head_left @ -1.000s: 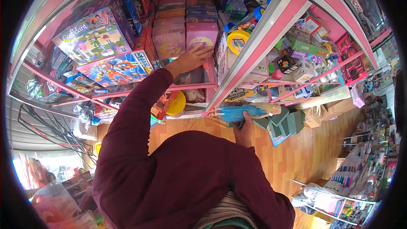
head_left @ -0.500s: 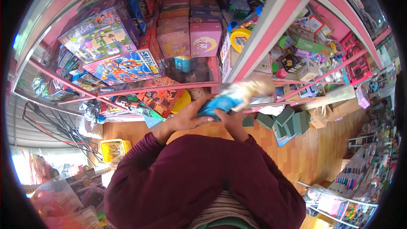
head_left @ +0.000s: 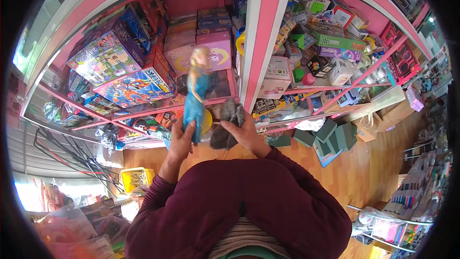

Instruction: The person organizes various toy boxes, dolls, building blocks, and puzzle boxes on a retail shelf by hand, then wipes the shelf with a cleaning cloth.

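A doll (head_left: 195,98) with blonde hair and a blue dress stands nearly upright in my left hand (head_left: 181,140), which is closed around the lower part of its skirt. Slightly to the right, my right hand (head_left: 247,134) grips a crumpled dark grey cloth (head_left: 227,127), with the thumb lying across it. Doll and cloth are apart. Behind the doll, the pink boxes on the shelf are partly covered from view.
Ahead is a pink-framed display case (head_left: 270,29) packed with toys, including a Confident box (head_left: 108,60) and a building-set box (head_left: 136,88). Green boxes (head_left: 328,136) lie on the wooden floor at right; a yellow basket (head_left: 136,178) stands at left.
The doll has swung from a rightward tilt between both hands to nearly upright in my left hand. My right hand has come off it, and the grey cloth now shows there. The view has shifted slightly.
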{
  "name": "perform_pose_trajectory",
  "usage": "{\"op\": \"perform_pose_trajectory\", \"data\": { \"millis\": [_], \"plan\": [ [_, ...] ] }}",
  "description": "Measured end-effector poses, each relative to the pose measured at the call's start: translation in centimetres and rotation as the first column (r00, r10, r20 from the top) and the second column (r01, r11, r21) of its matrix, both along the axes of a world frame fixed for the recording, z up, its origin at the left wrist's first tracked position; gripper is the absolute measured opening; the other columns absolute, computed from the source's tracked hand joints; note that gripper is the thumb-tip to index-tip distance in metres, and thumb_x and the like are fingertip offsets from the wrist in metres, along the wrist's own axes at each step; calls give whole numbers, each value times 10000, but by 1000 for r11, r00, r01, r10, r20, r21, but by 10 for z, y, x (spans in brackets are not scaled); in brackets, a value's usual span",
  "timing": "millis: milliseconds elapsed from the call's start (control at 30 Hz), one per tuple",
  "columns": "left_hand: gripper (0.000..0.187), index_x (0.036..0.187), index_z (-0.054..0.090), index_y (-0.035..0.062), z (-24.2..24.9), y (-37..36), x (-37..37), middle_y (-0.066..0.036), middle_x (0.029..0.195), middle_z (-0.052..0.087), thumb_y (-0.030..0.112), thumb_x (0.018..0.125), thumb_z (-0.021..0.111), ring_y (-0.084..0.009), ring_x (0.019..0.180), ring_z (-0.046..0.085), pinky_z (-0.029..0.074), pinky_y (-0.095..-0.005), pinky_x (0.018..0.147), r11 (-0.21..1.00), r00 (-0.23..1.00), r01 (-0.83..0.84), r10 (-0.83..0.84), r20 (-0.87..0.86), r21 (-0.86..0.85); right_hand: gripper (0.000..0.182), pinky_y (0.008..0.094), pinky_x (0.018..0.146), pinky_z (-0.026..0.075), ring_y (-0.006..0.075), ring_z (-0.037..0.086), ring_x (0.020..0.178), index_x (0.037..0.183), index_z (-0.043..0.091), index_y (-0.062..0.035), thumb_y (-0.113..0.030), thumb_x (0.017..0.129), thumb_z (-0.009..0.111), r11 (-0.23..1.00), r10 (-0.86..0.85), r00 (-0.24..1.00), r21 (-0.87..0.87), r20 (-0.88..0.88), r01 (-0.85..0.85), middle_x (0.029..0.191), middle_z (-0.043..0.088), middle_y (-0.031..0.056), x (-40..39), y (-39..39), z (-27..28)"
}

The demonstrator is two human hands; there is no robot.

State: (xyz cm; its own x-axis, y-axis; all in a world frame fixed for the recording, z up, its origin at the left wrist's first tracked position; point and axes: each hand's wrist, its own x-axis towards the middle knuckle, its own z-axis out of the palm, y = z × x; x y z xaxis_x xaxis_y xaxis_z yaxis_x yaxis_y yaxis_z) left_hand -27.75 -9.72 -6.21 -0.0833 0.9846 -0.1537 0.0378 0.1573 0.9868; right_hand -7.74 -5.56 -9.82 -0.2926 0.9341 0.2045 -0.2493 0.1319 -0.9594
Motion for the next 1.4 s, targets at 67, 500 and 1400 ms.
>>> {"op": "perform_pose_trajectory", "data": {
  "millis": [67,500,1400],
  "plan": [
    [366,1129,478,-48,10,15,-4,-32,766,567,208,873,537,-73,652,497,415,-228,548,996,996,-38,44,-74,76,243,261,743,442,102,545,825,984,566,-9,-145,798,642,996,-65,998,-55,-16,64,886,596,22,15,-3,-3],
    [403,1115,537,102,98,202,-12,-193,966,600,165,726,626,-343,936,571,462,-434,764,849,389,251,351,-852,465,218,252,737,424,110,529,823,980,551,16,-95,805,617,862,-443,891,-319,-96,394,923,582,40,111,-29,-45],
    [648,1165,477,-76,144,18,-2,-177,1102,561,431,779,595,-251,997,557,417,-349,860,706,868,447,-194,-458,548,427,277,820,407,136,497,934,1107,494,40,-335,905,465,820,-551,826,-108,120,562,1049,539,80,122,-31,-27]
  ]
}}
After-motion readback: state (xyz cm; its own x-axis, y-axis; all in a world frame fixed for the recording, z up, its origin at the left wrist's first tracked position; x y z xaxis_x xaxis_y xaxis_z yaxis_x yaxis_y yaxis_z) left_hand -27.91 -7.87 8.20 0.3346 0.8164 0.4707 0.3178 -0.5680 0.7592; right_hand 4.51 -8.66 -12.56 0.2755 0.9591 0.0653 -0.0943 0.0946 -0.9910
